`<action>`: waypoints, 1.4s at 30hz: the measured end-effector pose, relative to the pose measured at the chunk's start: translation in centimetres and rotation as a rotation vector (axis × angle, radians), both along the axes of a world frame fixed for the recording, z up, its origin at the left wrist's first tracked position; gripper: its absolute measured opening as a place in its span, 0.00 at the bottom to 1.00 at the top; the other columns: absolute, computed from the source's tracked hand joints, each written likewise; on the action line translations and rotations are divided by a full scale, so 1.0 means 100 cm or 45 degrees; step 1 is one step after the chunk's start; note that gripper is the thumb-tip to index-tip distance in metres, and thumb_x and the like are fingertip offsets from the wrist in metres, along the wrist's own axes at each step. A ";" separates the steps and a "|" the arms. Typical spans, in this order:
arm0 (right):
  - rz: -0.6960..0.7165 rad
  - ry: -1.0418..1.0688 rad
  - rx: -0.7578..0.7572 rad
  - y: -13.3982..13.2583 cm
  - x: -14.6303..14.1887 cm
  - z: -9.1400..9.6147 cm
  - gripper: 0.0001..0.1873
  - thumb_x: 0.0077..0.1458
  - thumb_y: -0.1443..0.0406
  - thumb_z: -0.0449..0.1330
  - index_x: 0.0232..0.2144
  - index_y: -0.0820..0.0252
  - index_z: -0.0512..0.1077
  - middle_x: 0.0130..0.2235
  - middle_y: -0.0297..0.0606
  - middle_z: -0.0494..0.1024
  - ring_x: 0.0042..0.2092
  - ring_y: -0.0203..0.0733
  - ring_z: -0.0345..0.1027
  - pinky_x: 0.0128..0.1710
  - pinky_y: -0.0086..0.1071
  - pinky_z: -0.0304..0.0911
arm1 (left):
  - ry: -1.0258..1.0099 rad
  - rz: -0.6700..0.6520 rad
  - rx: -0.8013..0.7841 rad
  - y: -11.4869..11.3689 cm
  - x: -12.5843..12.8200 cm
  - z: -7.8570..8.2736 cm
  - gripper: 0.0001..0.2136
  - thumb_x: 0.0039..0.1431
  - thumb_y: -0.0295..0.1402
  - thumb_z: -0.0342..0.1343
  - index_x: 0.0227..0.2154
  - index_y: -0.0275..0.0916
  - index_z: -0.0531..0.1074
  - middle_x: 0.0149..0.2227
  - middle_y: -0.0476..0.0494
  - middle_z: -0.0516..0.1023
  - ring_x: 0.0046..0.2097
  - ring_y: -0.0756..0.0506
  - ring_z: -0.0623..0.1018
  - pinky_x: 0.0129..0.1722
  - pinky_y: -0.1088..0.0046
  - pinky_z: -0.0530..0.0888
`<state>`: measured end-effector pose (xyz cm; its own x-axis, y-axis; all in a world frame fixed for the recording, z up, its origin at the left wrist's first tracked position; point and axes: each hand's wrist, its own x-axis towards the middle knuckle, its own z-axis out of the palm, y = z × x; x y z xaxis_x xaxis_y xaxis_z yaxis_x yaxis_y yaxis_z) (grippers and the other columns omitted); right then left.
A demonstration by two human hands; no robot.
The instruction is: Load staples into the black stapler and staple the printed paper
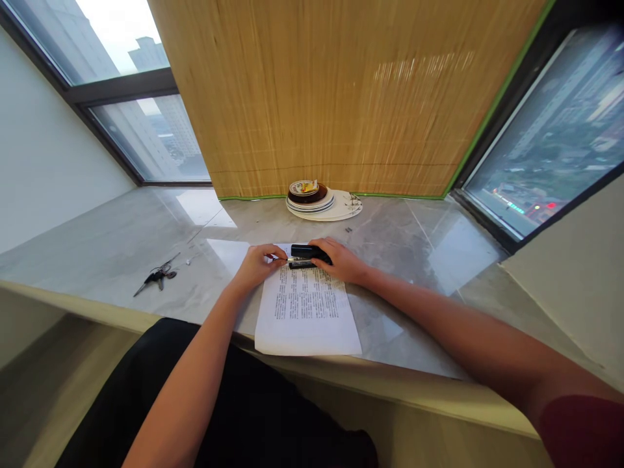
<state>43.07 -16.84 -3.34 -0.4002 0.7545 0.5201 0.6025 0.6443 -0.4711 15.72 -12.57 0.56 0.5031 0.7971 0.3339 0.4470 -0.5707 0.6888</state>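
Note:
A black stapler [303,251] lies over the top part of a printed sheet of paper [307,335], its upper arm lifted so the metal inside shows. My right hand [338,260] is wrapped round the stapler's right end. At its left end, the fingers of my left hand [260,265] are pinched together by the metal part. Whatever sits between those fingertips is too small to name. The sheet rests on the grey marble-look ledge [394,338], with its lower edge at the ledge's front.
Stacked plates and saucers [312,201] stand on an oval white plate [351,205] against the bamboo blind [336,97]. Keys [158,276] lie to the left. Two tiny dark pieces [348,229] lie behind my right hand. Windows flank the blind.

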 end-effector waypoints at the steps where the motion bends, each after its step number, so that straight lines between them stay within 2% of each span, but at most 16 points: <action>1: 0.000 0.000 0.000 0.000 0.000 0.000 0.21 0.66 0.63 0.60 0.60 0.55 0.68 0.55 0.48 0.77 0.57 0.54 0.72 0.60 0.52 0.67 | -0.022 0.009 0.009 0.000 0.000 -0.001 0.02 0.53 0.33 0.65 0.29 0.43 0.82 0.33 0.47 0.85 0.37 0.43 0.80 0.45 0.64 0.76; 4: 0.005 0.005 0.000 0.000 0.001 0.000 0.21 0.65 0.63 0.61 0.60 0.55 0.68 0.55 0.47 0.77 0.57 0.54 0.72 0.60 0.52 0.68 | -0.125 0.070 0.022 0.004 0.001 -0.005 0.02 0.53 0.32 0.65 0.30 0.42 0.82 0.33 0.46 0.84 0.36 0.44 0.80 0.45 0.64 0.77; 8: 0.008 0.000 -0.010 -0.001 0.000 0.003 0.20 0.65 0.64 0.60 0.58 0.55 0.69 0.54 0.47 0.78 0.56 0.53 0.72 0.59 0.51 0.68 | -0.287 0.132 -0.043 0.012 -0.001 -0.013 0.09 0.56 0.39 0.64 0.34 0.39 0.81 0.34 0.44 0.83 0.34 0.45 0.81 0.38 0.66 0.79; 11: 0.010 0.003 -0.011 -0.002 -0.001 0.004 0.19 0.66 0.63 0.59 0.58 0.57 0.69 0.53 0.48 0.78 0.55 0.54 0.72 0.58 0.51 0.69 | -0.330 0.120 -0.123 0.016 -0.004 -0.017 0.14 0.55 0.42 0.65 0.37 0.36 0.81 0.32 0.42 0.84 0.32 0.44 0.82 0.36 0.66 0.80; 14: 0.015 -0.002 -0.005 -0.002 -0.001 0.005 0.18 0.67 0.63 0.59 0.57 0.58 0.69 0.53 0.48 0.78 0.55 0.54 0.72 0.57 0.51 0.68 | -0.311 0.084 -0.163 0.014 -0.004 -0.017 0.16 0.52 0.42 0.68 0.39 0.36 0.82 0.34 0.40 0.86 0.35 0.42 0.84 0.38 0.64 0.82; 19: 0.018 0.000 0.009 -0.001 -0.001 0.004 0.18 0.66 0.64 0.59 0.58 0.56 0.69 0.53 0.47 0.78 0.56 0.54 0.72 0.58 0.51 0.68 | -0.218 0.090 -0.074 0.005 0.002 -0.011 0.12 0.54 0.38 0.68 0.39 0.39 0.83 0.40 0.41 0.87 0.41 0.41 0.85 0.47 0.59 0.81; 23: 0.022 -0.008 0.005 -0.001 -0.001 0.005 0.18 0.66 0.64 0.59 0.57 0.58 0.69 0.53 0.48 0.78 0.55 0.54 0.72 0.57 0.51 0.68 | -0.071 0.086 0.029 0.002 0.004 -0.007 0.06 0.53 0.33 0.67 0.35 0.45 0.85 0.38 0.46 0.87 0.40 0.41 0.83 0.51 0.58 0.78; 27: 0.019 -0.010 -0.002 -0.002 -0.001 0.007 0.17 0.67 0.63 0.58 0.57 0.57 0.69 0.53 0.47 0.78 0.54 0.54 0.72 0.57 0.50 0.68 | 0.015 0.072 0.074 0.003 0.005 -0.007 0.04 0.54 0.33 0.66 0.31 0.47 0.85 0.35 0.48 0.87 0.38 0.40 0.83 0.49 0.60 0.77; 42: 0.012 0.000 0.016 0.000 0.000 0.003 0.19 0.66 0.64 0.59 0.58 0.56 0.69 0.53 0.47 0.78 0.55 0.54 0.72 0.58 0.51 0.68 | 0.086 0.025 0.074 0.005 0.001 -0.007 0.05 0.56 0.34 0.66 0.34 0.47 0.87 0.38 0.45 0.88 0.41 0.38 0.85 0.50 0.58 0.79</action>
<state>43.07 -16.88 -3.08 -0.4076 0.7441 0.5293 0.5963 0.6559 -0.4628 15.78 -12.11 -0.16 0.5105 0.7874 0.3455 0.5031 -0.5994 0.6226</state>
